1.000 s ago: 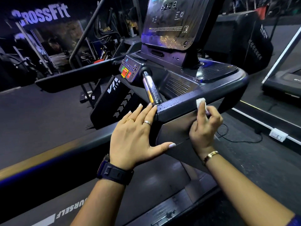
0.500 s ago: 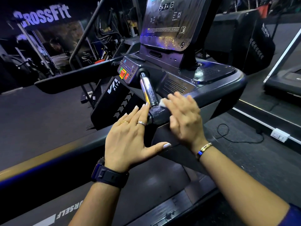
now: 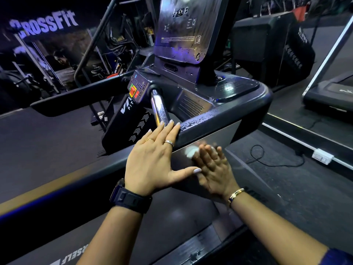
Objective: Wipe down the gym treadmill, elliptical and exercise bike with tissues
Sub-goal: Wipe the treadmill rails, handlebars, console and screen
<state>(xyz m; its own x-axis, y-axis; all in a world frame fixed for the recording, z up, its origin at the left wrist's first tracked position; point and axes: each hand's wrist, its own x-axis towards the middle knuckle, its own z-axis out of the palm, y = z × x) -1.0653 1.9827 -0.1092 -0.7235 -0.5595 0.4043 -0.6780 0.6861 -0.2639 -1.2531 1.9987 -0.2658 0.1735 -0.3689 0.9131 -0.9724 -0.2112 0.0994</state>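
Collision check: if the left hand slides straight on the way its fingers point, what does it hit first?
Most likely the shiny chrome cylindrical handle, just beyond the fingertips of the left hand. They may already touch it; depth is unclear.

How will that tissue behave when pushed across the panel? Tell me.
Likely floppy and light: the tissue is a small wad under the right hand. It probably slides easily on the smooth grey panel, yet may shred if wet; droplets bead on the handrail.
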